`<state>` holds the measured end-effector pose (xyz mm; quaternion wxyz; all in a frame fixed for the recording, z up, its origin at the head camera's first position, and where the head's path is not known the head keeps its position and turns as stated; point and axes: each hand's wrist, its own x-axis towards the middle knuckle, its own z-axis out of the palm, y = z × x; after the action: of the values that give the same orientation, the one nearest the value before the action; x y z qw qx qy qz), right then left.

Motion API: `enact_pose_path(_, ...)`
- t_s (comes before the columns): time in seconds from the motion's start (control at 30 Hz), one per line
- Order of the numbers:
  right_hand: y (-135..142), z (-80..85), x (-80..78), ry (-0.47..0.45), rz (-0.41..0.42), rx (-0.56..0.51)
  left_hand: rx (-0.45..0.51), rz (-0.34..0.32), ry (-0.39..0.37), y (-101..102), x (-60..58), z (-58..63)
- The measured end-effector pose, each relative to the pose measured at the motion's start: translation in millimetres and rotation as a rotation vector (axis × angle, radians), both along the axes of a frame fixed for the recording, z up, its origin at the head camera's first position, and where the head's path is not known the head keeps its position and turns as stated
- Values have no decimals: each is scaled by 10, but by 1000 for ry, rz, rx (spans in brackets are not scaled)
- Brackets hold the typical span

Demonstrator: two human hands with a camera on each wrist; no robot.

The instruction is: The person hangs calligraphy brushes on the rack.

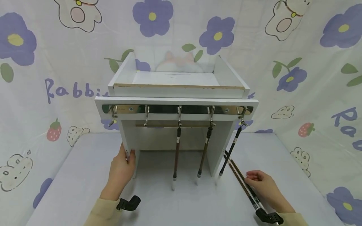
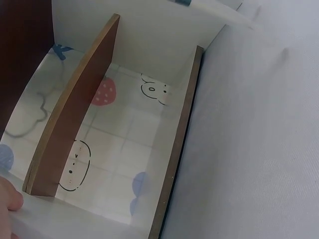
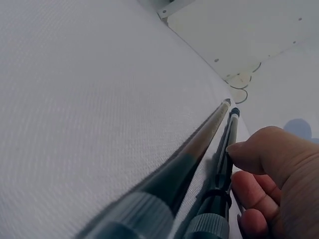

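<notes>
A white wooden shelf unit carries a metal hook rail across its front. From its hooks hang three calligraphy brushes, tips down in clear caps: a left one, a middle one and a right one. My left hand grips the unit's left side panel, thumb on the inner side. Two more brushes lie side by side on the table at the right. Beside the outer brush is my right hand, fingers loosely curled, thumb tip overlapping its handle. The inner brush lies next to it.
An open tray-like top forms the upper part of the unit. Inside the unit, a brown-edged divider shows in the left wrist view. White cloth covers the table, and a patterned curtain hangs behind.
</notes>
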<state>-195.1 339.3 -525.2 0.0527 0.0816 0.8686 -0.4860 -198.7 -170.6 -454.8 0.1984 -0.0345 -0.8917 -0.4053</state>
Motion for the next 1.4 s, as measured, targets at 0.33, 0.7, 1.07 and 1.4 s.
enact_pose_path(0.33, -22, -13, -11, -2, -31, 31, 3, 4, -15, 4, -12, -5)
enact_pose_path(0.7, -19, -19, -23, 19, -36, 92, 10, 3, -33, 15, 6, -9)
enact_pose_path(1.07, -12, -13, -34, 20, -22, 81, -3, 4, 3, 19, 8, -16)
enact_pose_path(1.4, -27, 24, -46, 24, -40, 73, 6, 3, -37, 23, 8, 19)
